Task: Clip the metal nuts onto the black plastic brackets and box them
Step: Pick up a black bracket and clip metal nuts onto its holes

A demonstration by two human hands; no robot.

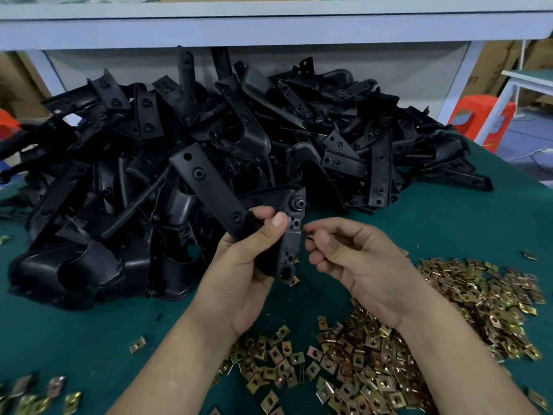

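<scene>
My left hand (248, 265) grips a black plastic bracket (215, 190) by its middle, thumb on the front, above the green table. The bracket's narrow edge strip (291, 241) with square slots faces right. My right hand (353, 259) sits just to the right of that strip and pinches a small metal nut (309, 235) between thumb and fingertips; the nut is mostly hidden. A hair's gap shows between nut and strip.
A big heap of black brackets (239, 130) fills the back of the green table (449, 223). Loose brass-coloured nuts (389, 354) lie spread at the front and right, several more at the front left (33, 396). A grey shelf (269, 28) overhangs the back. No box is in view.
</scene>
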